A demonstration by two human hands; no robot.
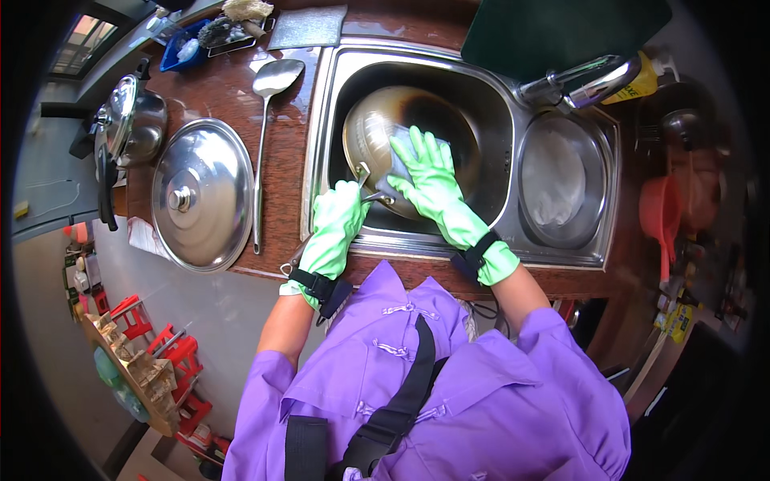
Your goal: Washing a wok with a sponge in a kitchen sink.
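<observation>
A metal wok (370, 117) lies in the large basin of the steel sink (415, 243), its browned, scorched outer side facing up. My left hand (337, 210), in a light green rubber glove, is closed around the wok's long handle (299, 251). The handle's end with a hanging ring shows below that glove. My right hand (428, 174), gloved the same way, lies with fingers spread on a grey cloth (402, 162) and presses it against the wok's curved side. Part of the cloth is hidden under the palm.
Left of the sink lie a steel spatula (263, 138), a round steel lid (210, 222) and a lidded pot (141, 129). On the right, a steel bowl (550, 174) holding water stands in the small basin. The faucet (577, 84) and a yellow bottle (634, 81) are behind it.
</observation>
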